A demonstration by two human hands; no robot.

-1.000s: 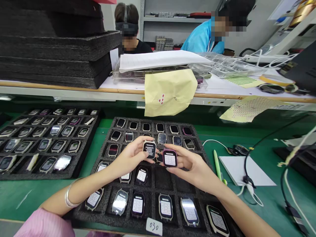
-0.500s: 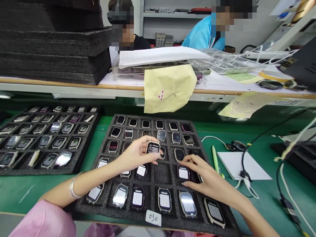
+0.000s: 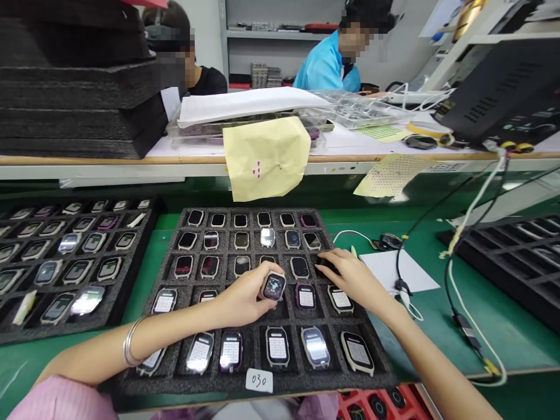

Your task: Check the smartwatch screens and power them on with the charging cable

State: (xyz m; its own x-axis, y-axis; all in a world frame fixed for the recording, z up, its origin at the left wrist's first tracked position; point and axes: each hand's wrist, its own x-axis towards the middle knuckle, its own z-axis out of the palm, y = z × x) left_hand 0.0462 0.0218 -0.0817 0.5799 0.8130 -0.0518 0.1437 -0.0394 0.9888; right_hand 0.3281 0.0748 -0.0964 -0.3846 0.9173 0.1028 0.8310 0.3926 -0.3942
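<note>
A black foam tray (image 3: 175, 233) labelled 030 lies before me, its pockets filled with several smartwatch bodies. My left hand (image 3: 245, 298) is closed on one smartwatch body (image 3: 274, 286) with a lit round-dial screen, held just above the tray's middle. My right hand (image 3: 352, 279) reaches to the tray's right side, fingers bent down onto a dark watch (image 3: 326, 266) in the third row; whether it grips that watch is unclear. A purple-rimmed watch (image 3: 305, 296) sits in its pocket between my hands.
A second foam tray (image 3: 144, 233) of watches lies at left, and another black tray (image 3: 503, 245) at right. Cables (image 3: 455, 251), a white pad (image 3: 394, 269) and a green pen lie right of the middle tray. Stacked foam (image 3: 79, 87) and two seated people are behind the shelf.
My right hand left the purple-rimmed watch in a tray pocket and moved up to the third row. My left hand lowered its watch, whose screen changed to a round dial. The view shifted right.
</note>
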